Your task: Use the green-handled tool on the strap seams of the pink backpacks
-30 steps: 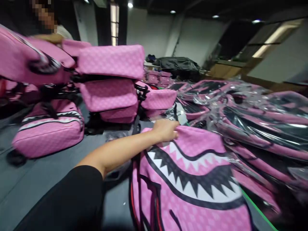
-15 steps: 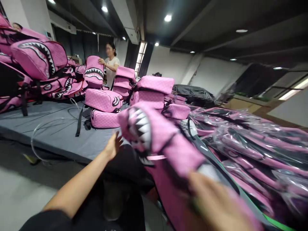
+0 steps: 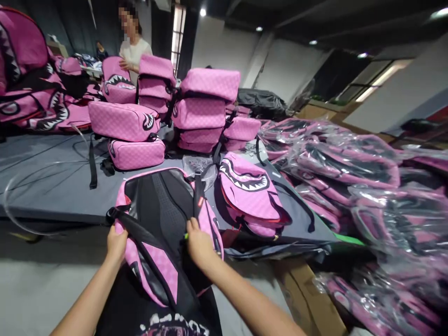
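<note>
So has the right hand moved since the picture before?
Yes, leftward: the right hand was right of the middle bag stack; now it shows below it.

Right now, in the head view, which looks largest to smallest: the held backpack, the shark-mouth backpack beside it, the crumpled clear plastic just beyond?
1. Held backpack; nearness to the camera may enlarge it
2. Shark-mouth backpack
3. Clear plastic
</note>
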`<state>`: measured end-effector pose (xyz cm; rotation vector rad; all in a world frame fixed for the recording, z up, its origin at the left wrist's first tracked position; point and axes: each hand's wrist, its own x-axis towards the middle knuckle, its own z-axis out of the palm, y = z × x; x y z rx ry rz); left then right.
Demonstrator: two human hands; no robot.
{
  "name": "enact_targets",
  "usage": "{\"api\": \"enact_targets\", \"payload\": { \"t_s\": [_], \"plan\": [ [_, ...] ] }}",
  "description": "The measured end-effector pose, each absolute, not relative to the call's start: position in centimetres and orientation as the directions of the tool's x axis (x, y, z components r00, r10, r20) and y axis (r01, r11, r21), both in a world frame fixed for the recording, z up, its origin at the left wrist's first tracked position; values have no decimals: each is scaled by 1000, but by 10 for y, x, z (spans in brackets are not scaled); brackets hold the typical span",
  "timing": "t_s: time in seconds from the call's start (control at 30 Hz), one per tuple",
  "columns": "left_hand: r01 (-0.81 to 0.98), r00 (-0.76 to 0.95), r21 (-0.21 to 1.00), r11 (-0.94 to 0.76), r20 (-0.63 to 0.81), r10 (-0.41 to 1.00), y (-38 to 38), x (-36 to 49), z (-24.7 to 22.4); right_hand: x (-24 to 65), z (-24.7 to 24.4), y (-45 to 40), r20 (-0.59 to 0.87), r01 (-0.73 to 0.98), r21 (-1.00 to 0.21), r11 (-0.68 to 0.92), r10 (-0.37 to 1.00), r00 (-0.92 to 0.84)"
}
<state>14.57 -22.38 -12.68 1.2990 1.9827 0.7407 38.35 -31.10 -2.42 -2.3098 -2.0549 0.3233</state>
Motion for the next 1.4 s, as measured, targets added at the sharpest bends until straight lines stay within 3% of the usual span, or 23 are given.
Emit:
{"api": "enact_targets", "payload": {
  "t_s": [0.17,0.33,0.4,0.47,0.53,0.6,0.7,0.83,1.1,1.17,1.27,1.4],
  "plan": [
    [740,-295,555,379,-239,925,-223,133,-135,468,-49,-319,-194,901,-33,-432,888,418],
    [921,-123,313,232,-332,935,-225,106,-77,484,-79,-332,-244,864,-151,-480,865,438],
    [973,-3,221,61,-254,967,-223,122,-40,473,-89,-334,-227,850,-175,-497,861,456],
    [957,279,88,-277,-8,960,-211,167,-13,463,-96,-336,-195,837,-187,-514,855,481],
    [726,671,42,-686,172,721,-186,227,-5,456,-101,-338,-172,828,-199,-524,850,497],
    [543,826,-21,-839,192,530,-155,286,-13,452,-104,-341,-172,818,-208,-536,843,509],
    [416,906,-36,-909,100,411,-120,343,-33,450,-110,-349,-183,798,-216,-563,826,533],
    [270,963,-50,-961,-1,271,-103,350,-37,452,-118,-362,-224,776,-245,-581,813,538],
    [397,918,-225,-890,97,385,-55,288,11,475,-108,-360,-350,740,-348,-576,812,467],
    [350,937,-231,-908,92,338,-66,289,4,488,-86,-357,-375,653,-485,-582,813,446],
    [323,945,-133,-937,102,311,-90,300,-15,503,-41,-343,-235,425,-804,-416,878,416],
    [357,924,-35,-934,163,347,-107,309,-34,501,-4,-295,-150,163,-966,-198,952,268]
  ]
}}
